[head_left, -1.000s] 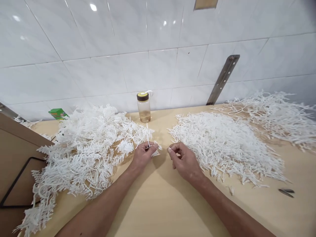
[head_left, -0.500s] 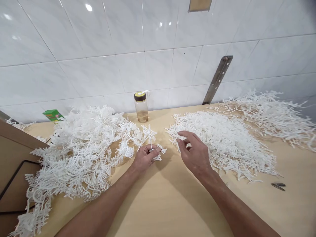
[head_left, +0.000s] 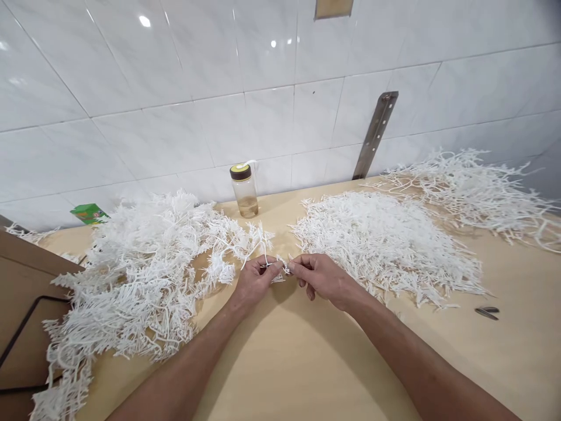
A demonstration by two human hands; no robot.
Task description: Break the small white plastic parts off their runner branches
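Observation:
My left hand pinches a white branched plastic sprig between thumb and fingers. Pressed close beside it, my right hand pinches the small tip at the sprig's right end. Part of the sprig is hidden behind the fingertips. Left of the hands spreads a large tangled heap of white branched pieces, which the sprig's upper end meets. To the right, just beyond my right hand, lies a flatter pile of short white pieces.
A clear bottle with a dark and yellow lid stands near the tiled wall. Longer white branches lie at the far right. Two small dark objects rest on the right. A cardboard box borders the left, with a green carton behind the heap.
My right hand has moved left from near the right pile and closed its fingers on the sprig's tip. My left hand keeps its pinch. The view has shifted slightly.

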